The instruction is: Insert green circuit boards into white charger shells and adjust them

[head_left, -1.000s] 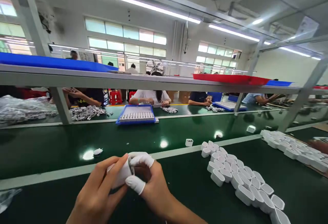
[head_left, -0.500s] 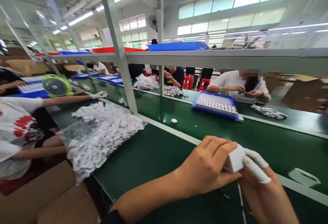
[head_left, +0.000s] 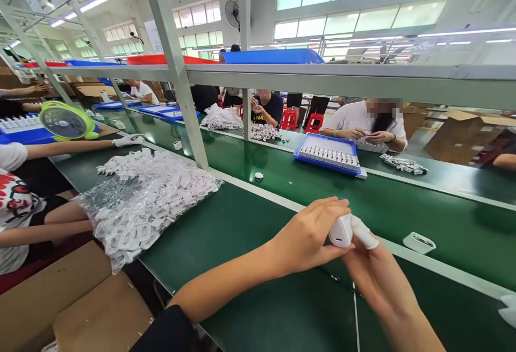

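Note:
A white plastic charger housing (head_left: 341, 232) with a small dark slot in its end face is held between both hands, above the green work surface. My left hand (head_left: 302, 239) has its fingers over the top and its thumb underneath. My right hand (head_left: 381, 271) grips the other side; white finger covers wrap its fingertips. Beyond my hands, on the conveyor belt near its pale edge strip, lies an open white housing (head_left: 419, 243) with its hollow end showing.
A clear bag of white parts (head_left: 161, 201) covers the left of the bench, beside a co-worker's gloved hand (head_left: 129, 140). Across the belt stands a blue tray (head_left: 300, 153) with rows of parts. A metal post (head_left: 177, 72) rises ahead. A cardboard box (head_left: 100, 314) is lower left.
The housing has turned in my hands, so its slotted end now faces me more. My view has shifted, and another white piece has come in at the right edge.

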The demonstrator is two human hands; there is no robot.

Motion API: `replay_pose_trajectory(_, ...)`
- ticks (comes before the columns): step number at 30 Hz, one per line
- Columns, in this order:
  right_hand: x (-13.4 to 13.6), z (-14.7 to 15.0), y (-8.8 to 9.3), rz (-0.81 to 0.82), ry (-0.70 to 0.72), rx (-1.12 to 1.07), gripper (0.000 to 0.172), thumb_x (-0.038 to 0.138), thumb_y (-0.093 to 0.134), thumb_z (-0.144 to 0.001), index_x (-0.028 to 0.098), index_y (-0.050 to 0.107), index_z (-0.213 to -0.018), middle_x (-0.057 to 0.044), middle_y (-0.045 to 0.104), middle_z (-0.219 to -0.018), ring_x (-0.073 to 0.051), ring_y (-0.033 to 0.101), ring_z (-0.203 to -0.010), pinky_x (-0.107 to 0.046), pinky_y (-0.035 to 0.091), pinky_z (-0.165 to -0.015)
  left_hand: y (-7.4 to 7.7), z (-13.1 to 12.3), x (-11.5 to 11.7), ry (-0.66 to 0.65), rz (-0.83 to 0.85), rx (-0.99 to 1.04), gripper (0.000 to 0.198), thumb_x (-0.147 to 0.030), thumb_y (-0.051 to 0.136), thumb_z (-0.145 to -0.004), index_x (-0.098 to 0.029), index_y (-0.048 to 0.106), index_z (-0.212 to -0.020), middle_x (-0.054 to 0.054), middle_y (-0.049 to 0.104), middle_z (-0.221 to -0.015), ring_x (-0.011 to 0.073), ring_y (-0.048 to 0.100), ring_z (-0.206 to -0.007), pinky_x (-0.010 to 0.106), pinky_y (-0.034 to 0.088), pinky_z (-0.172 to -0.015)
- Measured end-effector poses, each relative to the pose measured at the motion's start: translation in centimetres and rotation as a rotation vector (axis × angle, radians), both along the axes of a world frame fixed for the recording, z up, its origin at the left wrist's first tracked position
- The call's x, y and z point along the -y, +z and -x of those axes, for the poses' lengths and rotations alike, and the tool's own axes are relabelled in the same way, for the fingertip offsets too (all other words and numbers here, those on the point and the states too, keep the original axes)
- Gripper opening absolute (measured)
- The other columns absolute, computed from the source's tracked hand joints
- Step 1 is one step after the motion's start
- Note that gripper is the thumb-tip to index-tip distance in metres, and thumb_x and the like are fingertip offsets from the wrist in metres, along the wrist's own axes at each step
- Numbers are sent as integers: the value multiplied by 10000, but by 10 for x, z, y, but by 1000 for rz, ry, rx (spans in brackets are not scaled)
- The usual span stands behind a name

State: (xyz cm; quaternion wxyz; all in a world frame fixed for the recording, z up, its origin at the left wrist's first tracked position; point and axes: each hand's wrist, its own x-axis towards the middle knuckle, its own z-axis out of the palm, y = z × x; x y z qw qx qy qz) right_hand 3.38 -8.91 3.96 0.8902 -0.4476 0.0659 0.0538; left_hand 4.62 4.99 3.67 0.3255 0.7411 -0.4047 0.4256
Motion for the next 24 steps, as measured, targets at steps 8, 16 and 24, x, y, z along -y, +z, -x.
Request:
replay_pose_trajectory(8, 5, 0, 1, 170, 23, 221, 351, 455, 921, -529, 234, 776, -759, -35, 681, -778, -205, 638, -766, -277, 593, -658, -3, 6, 2, 260, -122, 164, 335, -335, 570, -916, -97, 558, -1152, 132, 688, -1226, 270, 632, -1181, 412, 518, -981)
replay_pose_trajectory(16, 8, -7, -13, 505, -90, 385, 404, 516, 834, -621, 236, 682, -870, -42, 708, -896, -228, 658, -841, -331, 572, -767, 0, 0, 0, 369, -407, -392, 505, -428, 547, -926, -124, 487, -1326, 106, 590, -1378, 267, 484, -1342, 454, 378, -1140)
replay_pose_trajectory(24, 13, -83, -45, 1517, -123, 382, 281, 261, 591, -831, 136, 641, -1077, -86, 673, -862, -230, 646, -801, -368, 516, -784, -2, -4, -18, 395, -730, -889, 476, -322, 710, -812, -22, 608, -1167, 253, 680, -1134, 425, 616, -1128, 647, 377, -1045)
